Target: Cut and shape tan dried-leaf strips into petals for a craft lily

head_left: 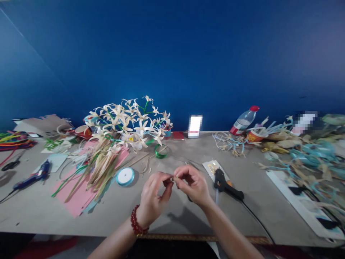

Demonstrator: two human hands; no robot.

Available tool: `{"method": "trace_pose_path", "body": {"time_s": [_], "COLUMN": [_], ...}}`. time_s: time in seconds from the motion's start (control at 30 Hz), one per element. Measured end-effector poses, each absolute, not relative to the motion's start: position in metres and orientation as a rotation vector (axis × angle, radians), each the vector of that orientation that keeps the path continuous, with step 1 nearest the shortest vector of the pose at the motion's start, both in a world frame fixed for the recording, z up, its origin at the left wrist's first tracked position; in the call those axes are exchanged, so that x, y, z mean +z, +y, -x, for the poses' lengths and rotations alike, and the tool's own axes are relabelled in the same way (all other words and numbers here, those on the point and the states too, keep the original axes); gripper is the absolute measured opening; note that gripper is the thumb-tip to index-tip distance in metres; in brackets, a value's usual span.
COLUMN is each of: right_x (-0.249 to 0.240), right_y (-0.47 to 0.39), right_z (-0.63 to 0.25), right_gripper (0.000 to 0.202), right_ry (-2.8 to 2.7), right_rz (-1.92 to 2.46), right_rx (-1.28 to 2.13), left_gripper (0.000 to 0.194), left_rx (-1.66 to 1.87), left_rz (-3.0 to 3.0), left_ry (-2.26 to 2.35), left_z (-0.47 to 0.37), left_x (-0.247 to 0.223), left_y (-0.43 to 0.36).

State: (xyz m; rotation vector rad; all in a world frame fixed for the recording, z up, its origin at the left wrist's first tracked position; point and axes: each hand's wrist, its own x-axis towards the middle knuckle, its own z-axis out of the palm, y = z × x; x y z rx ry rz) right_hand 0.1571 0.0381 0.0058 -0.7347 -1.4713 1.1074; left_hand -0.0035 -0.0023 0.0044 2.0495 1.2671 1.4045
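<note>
My left hand (155,196), with a red bead bracelet (137,221) at the wrist, is raised over the grey table (107,219). Its thumb and fingers are pinched together. Facing it, my right hand (192,183) is pinched too, and the fingertips of both hands meet. Between them is a tiny pale piece, too small to make out. A blue-rimmed white ribbon spool (125,176) lies left of my hands. To the right rests a black glue gun (228,185) beside a white packet (211,167).
White flowers (129,120) stand at the back left, behind dried husks (105,172) on pink paper (72,194). A blue glue gun (33,176) lies far left. Toward the right are a bottle (244,120), a red cup (256,134) and a white power strip (299,205).
</note>
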Motion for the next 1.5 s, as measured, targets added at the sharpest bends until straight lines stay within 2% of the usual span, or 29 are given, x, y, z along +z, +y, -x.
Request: {"method": "trace_pose_path", "body": {"time_s": [0.5, 0.8, 1.0, 1.2, 1.4, 1.5], "right_x": [0.01, 0.011, 0.008, 0.012, 0.013, 0.013], "right_y": [0.033, 0.032, 0.033, 0.033, 0.032, 0.032], "right_z": [-0.15, -0.148, -0.151, -0.153, -0.153, -0.153], "right_gripper": [0.008, 0.009, 0.01, 0.013, 0.012, 0.012], "right_ry": [-1.384, -1.345, -1.327, -1.297, -1.283, -1.275], "right_rz": [0.825, 0.843, 0.825, 0.813, 0.801, 0.767], "right_rx": [1.041, 1.042, 1.086, 1.128, 1.159, 1.182], "left_gripper": [0.013, 0.02, 0.016, 0.012, 0.028, 0.03], "left_rx": [1.442, 1.477, 1.417, 1.211, 1.087, 1.075], "left_rz": [-2.243, -2.273, -2.017, -1.816, -1.215, -1.075], "left_ry": [1.4, 1.33, 1.319, 1.175, 0.947, 0.872], "left_z": [0.003, 0.005, 0.004, 0.008, 0.014, 0.016], "left_x": [0.008, 0.005, -0.007, 0.011, 0.013, 0.012], "left_y": [0.001, 0.003, 0.0, 0.001, 0.002, 0.004]}}
